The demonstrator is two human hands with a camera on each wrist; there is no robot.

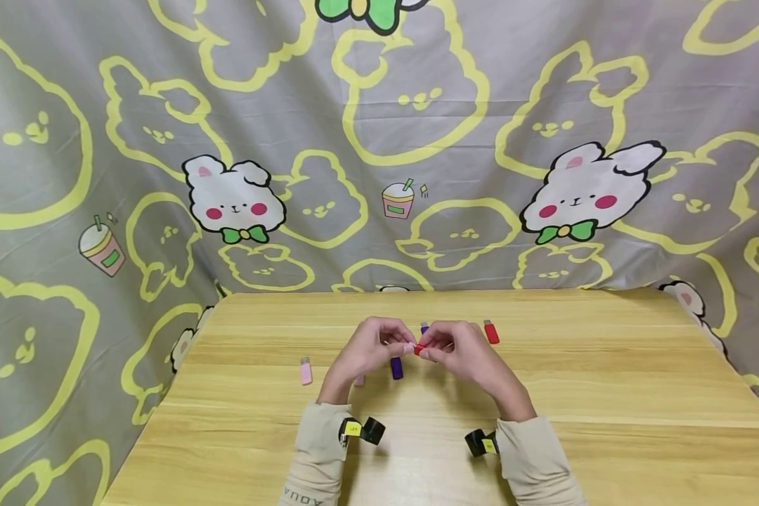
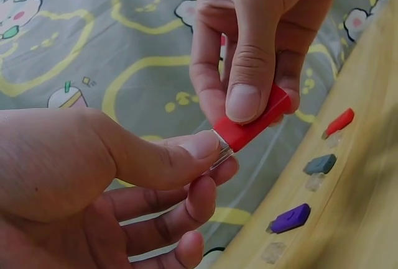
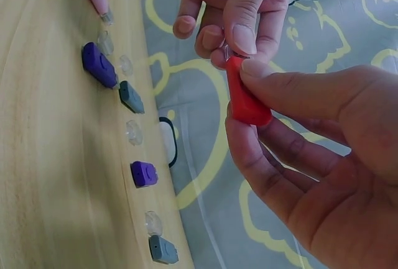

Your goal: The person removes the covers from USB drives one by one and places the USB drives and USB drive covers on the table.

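Observation:
A red USB flash drive (image 2: 245,126) is held up between both hands above the table. My right hand (image 1: 458,346) pinches its red body, thumb on the upper face and fingers behind. At the drive's other end, my left hand (image 1: 372,346) pinches a clear cap (image 2: 222,153) over the metal plug between thumb and index finger. The left hand's other fingers are spread loosely below. In the right wrist view the red body of the drive shows along the right thumb, its plug end mostly covered by fingers.
On the wooden table (image 1: 228,422) lie a pink flash drive (image 1: 306,372), a purple one (image 1: 397,368), another red one (image 1: 492,332) and grey ones (image 3: 163,250). Loose clear caps (image 3: 153,222) lie among them. A patterned cloth (image 1: 468,267) hangs behind the table.

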